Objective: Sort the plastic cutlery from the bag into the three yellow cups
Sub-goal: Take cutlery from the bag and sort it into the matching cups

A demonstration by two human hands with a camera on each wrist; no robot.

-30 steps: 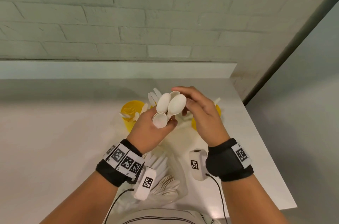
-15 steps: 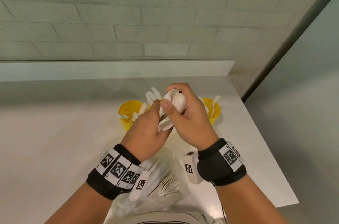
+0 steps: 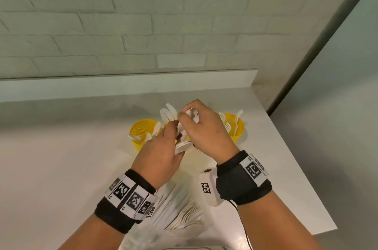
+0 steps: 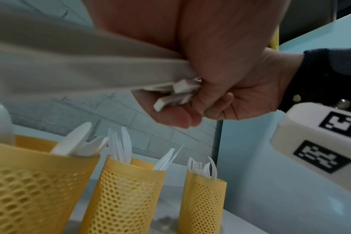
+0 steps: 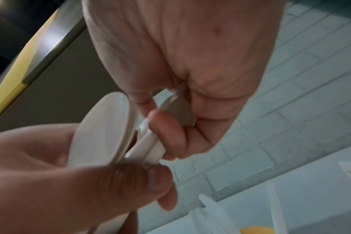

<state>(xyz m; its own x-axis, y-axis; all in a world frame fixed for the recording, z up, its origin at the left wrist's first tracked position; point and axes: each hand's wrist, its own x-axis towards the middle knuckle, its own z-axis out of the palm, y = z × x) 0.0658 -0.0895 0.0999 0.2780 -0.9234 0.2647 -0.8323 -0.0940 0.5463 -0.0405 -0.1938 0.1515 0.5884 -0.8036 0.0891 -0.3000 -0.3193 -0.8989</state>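
Above the yellow cups (image 4: 128, 194), both hands' fingers (image 3: 181, 115) pinch a bundle of spoons (image 3: 182, 146), likely separating them for sorting.

3 yellow cups (image 4: 120, 194) crowded with upright cutlery; bag (image 3: 180, 217) fills near counter; left counter (image 3: 61, 168) open.

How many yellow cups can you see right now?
3, in a row by the wall: left cup, middle cup, right cup. In the head view the hands hide most of the middle one.
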